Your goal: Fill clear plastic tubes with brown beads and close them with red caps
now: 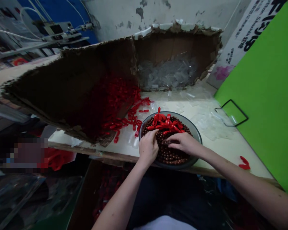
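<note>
A grey bowl filled with dark brown beads sits on a pale table top at the person's front edge, with a mound of red plastic pieces lying over the far half of the beads. Both bare hands are in the bowl, apart from each other. The left hand curves over the near rim, its fingers pressed down among the beads at the edge of the red mound. The right hand reaches in from the right, its fingers stretched across the beads just below the red pieces. Whether either hand is closed on anything cannot be told. Just behind the bowl, loose red pieces trail across the table toward a larger red heap inside a torn cardboard box. Clear plastic sleeves pile up in the box's far corner, and more lie scattered on the table. To the right, a green board carries a black wire frame, and two red pieces lie on the table near it. A white carton with black lettering stands against a stained wall, and a metal machine arm with white tubing shows at upper left
</note>
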Demonstrator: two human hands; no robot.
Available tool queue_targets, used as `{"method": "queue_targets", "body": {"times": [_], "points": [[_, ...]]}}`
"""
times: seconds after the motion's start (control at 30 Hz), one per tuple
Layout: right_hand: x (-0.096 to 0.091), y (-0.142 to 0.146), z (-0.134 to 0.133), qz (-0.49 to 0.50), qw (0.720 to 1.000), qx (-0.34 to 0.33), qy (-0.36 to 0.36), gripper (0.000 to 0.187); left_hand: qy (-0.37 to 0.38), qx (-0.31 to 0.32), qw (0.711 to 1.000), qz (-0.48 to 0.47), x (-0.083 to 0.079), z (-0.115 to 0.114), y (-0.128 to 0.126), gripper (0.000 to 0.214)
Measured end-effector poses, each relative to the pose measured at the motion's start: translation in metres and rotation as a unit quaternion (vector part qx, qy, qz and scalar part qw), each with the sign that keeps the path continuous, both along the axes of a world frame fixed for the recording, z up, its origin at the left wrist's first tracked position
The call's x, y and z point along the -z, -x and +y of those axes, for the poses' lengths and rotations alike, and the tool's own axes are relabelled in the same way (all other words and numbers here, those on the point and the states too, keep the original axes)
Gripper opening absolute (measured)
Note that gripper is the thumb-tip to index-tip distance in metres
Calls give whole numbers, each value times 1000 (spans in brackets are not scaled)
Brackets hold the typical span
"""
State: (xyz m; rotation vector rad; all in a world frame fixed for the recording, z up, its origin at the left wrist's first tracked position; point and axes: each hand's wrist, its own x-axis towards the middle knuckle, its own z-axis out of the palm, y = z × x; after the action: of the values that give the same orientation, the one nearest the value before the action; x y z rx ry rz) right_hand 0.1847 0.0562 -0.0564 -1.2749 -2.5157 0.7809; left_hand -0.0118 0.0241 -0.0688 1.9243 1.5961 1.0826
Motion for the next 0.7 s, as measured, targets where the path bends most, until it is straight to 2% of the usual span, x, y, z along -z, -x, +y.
{"method": "queue_targets", "body": {"times": [0.07, 0.17, 0.23, 0.37, 0.47, 0.6, 0.7], "points": [[-2, -8, -2, 131, 985, 63, 89, 26, -1, -2, 1000, -26, 0, 1, 1, 38], [-10, -10, -6, 254, 944, 122, 171, 35, 0, 10, 995, -100, -5, 0, 1, 33], [-20, -7, -9, 314, 920, 144, 183, 38, 31, 53, 982, -178, -13, -2, -2, 32], [-43, 2, -12, 381, 898, 157, 154, 39, 105, 168, 919, -341, -36, -9, -16, 39], [-59, 5, -15, 398, 896, 153, 122, 42, 93, 161, 901, -391, -51, -10, -24, 41], [-79, 1, -18, 375, 916, 111, 88, 51, 103, 155, 892, -412, -67, -8, -24, 40], [-95, -7, -17, 345, 933, 69, 79, 39, 118, 174, 887, -410, -75, -10, -19, 39]]}}
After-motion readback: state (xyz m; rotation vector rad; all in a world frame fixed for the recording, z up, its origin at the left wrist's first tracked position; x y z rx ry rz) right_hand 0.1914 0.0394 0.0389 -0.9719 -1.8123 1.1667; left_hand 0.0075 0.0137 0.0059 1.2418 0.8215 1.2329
